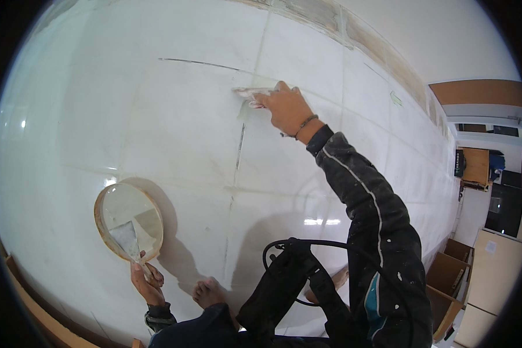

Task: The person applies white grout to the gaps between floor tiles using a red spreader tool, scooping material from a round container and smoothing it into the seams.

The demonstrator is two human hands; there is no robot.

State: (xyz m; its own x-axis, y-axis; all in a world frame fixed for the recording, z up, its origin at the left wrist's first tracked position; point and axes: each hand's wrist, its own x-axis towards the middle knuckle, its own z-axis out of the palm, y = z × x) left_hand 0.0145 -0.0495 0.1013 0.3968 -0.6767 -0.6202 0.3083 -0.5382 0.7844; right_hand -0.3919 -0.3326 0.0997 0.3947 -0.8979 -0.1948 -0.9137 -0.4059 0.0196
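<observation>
My right hand (290, 110) reaches forward, its fingers closed round a crumpled whitish cloth (254, 94). The cloth lies against the white tiled floor (185, 127), where two tile joints meet. One dark joint line runs left from there and another runs toward me. At the lower left, my left hand (148, 285) is closed on the handle of a putty knife (125, 236). The blade lies over the opening of a round tub (158, 211) with a brown-smeared rim. Something pale and shiny shows inside the tub. Whether my left fingers also grip the rim, I cannot tell.
My bare foot (207, 292) rests on the tiles beside the tub. A black strap and cable (290, 272) hang in front of me. Brown open boxes or drawers (446, 272) and a pale cabinet (493, 272) stand at the right. A stained strip (365, 43) borders the far tiles.
</observation>
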